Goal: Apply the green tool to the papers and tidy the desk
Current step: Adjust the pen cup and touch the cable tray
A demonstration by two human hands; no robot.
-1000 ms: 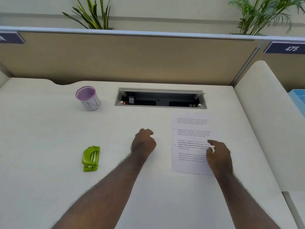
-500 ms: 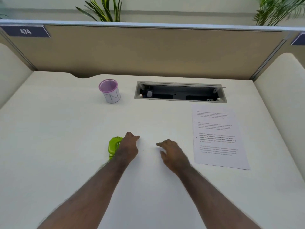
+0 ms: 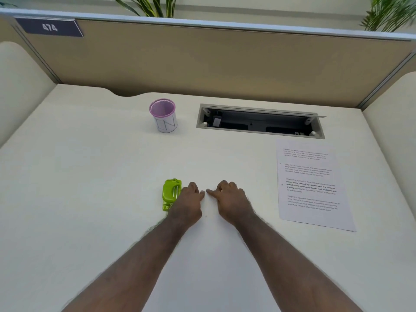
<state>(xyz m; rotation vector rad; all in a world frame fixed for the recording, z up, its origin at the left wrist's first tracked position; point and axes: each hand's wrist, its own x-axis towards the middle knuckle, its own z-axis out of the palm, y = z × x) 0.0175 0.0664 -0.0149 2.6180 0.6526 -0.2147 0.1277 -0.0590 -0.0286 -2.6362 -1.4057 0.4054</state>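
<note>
Left hand point(image 3: 188, 204) curled at right side of green tool point(image 3: 171, 194), touching it, grip not confirmed, can't tell. Right hand point(image 3: 229, 202) beside, loosely open, holding nothing. Papers point(image 3: 311, 183) flat at right of desk point(image 3: 90, 199), well apart. We judge task barely started: tool unapplied, tidying left.

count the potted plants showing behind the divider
2: one plant behind the divider's middle, another plant at the far right corner. Pots are hidden; more may sit out of frame.
</note>
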